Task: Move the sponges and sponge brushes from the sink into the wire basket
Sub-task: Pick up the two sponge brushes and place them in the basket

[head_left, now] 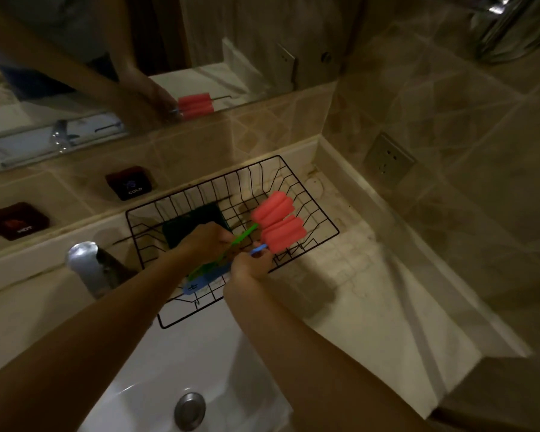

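Note:
A black wire basket (306,194) stands on the counter behind the white sink (175,363). Over it, my left hand (208,241) grips the green handle of one pink sponge brush (272,208). My right hand (251,265) grips the blue handle of a second pink sponge brush (282,233). Both pink heads hover side by side above the basket's right half. A dark green sponge (194,224) lies inside the basket at the back left. A blue piece (201,280) rests near its front, partly hidden by my hands.
A chrome faucet (88,266) rises left of the basket. The sink drain (190,411) shows at the bottom. HOT (16,221) and COLD (130,182) controls sit on the tiled ledge under a mirror. A wall socket (388,163) is on the right, above pale countertop (387,291).

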